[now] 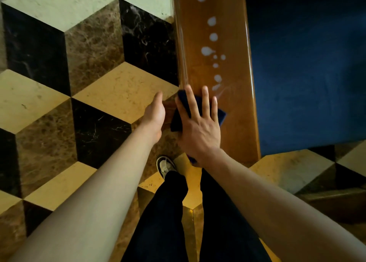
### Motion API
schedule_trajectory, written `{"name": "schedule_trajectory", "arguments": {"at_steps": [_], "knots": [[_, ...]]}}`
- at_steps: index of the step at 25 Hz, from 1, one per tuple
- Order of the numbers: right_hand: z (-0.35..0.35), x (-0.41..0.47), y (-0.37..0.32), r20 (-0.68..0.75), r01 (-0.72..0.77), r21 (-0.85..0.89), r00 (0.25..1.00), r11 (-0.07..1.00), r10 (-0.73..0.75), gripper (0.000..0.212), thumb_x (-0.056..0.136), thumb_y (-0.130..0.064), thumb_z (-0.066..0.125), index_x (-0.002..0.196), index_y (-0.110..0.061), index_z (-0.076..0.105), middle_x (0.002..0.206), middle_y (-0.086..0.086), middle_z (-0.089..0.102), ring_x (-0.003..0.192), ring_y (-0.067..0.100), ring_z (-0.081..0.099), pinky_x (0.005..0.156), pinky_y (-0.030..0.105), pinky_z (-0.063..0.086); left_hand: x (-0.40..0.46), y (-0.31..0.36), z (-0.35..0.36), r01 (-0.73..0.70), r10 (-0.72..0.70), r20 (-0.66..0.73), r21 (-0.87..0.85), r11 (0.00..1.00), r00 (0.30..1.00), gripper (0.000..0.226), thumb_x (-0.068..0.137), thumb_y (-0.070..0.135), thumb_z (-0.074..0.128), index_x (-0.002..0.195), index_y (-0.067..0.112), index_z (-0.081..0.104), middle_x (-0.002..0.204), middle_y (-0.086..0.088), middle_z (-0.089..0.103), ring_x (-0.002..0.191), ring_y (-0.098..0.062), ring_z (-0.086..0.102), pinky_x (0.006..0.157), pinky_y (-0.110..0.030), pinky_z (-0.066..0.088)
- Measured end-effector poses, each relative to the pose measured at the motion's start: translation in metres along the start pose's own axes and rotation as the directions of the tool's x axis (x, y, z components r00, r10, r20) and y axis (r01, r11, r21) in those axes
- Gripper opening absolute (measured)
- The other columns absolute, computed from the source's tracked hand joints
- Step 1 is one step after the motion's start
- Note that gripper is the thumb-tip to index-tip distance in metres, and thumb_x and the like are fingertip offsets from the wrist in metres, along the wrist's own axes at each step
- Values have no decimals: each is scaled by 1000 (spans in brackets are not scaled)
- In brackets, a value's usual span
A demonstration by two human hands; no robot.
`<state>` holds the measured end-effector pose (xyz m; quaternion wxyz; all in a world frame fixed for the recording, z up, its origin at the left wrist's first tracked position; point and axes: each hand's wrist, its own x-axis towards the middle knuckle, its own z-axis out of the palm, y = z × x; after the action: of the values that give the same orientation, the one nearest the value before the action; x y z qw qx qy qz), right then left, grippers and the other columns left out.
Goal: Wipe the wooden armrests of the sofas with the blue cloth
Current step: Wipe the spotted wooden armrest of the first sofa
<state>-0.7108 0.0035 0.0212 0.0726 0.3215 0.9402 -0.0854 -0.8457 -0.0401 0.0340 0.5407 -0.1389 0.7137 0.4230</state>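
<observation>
A long glossy wooden armrest (235, 50) runs from the top of the view down to its near end. A line of white blobs (213, 37) lies along its top. My right hand (200, 125) lies flat, fingers spread, pressing the dark blue cloth (176, 121) onto the near end of the armrest. The cloth shows at the hand's left side and as a corner on the right; the rest is hidden under the palm. My left hand (155, 113) hovers just left of the armrest, edge-on, holding nothing, above the floor.
The sofa's dark blue seat (309, 73) fills the right side beyond the armrest. Marble floor in a cube pattern of cream, brown and black tiles (79, 73) spreads to the left. My legs in dark trousers and one shoe (165, 165) stand at the armrest's near end.
</observation>
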Motion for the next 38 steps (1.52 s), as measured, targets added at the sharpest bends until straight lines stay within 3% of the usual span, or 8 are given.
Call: {"name": "schedule_trajectory", "arguments": {"at_steps": [6,12,18,24,28,30,33,38], "knots": [[-10,39,-6,-30,-70,7,997,998,70,75,91,-42,29,163,-22,24,174,10,2,158,44,-4,127,60,6,6,8,0,-81,81,-13,-10,997,997,62,98,65,34,115,18,70,101,-7,79,96,-29,76,80,-45,62],[5,-81,28,27,-293,55,956,955,292,102,87,-85,33,165,-28,2,174,8,-5,159,36,-10,128,58,5,-5,-7,27,6,-8,52,40,999,999,74,95,69,31,131,15,66,121,-12,75,106,-32,71,83,-45,56],[-19,15,56,26,-488,156,871,859,490,118,74,-100,26,165,-28,1,173,16,-6,156,47,-10,124,65,0,3,9,44,-66,64,26,99,993,998,74,97,66,30,146,16,52,142,-13,63,125,-33,61,110,-54,46],[-48,134,139,258,-704,533,664,470,702,111,62,-99,41,146,-26,40,136,12,61,120,40,61,95,47,50,23,30,36,-89,92,-12,133,987,996,82,90,73,26,138,14,57,135,-15,66,122,-36,62,107,-59,47],[-44,108,154,332,-629,698,708,343,623,77,84,-83,39,138,-31,57,130,5,69,119,30,64,86,32,44,28,54,41,-90,98,-48,146,985,994,85,89,75,26,141,14,55,137,-16,65,124,-37,61,108,-58,46],[-35,65,142,274,-605,677,735,418,620,74,87,-81,38,148,-40,44,142,5,61,129,32,59,90,34,44,26,64,47,-85,97,-69,159,984,993,82,92,74,25,139,15,57,131,-13,68,119,-34,64,106,-56,48],[-24,6,111,145,-457,325,889,828,434,86,91,-84,27,161,-45,-2,174,3,5,158,38,9,125,55,18,24,80,56,-60,75,-109,138,989,991,78,96,72,24,137,15,58,131,-12,68,119,-32,64,108,-55,47],[-28,66,66,17,11,142,1000,990,-14,92,90,-81,35,165,-33,10,174,6,-1,158,40,-10,125,65,3,32,107,60,-40,36,-185,-20,999,982,64,97,67,32,110,17,69,112,-11,74,99,-30,70,90,-48,55]]}}
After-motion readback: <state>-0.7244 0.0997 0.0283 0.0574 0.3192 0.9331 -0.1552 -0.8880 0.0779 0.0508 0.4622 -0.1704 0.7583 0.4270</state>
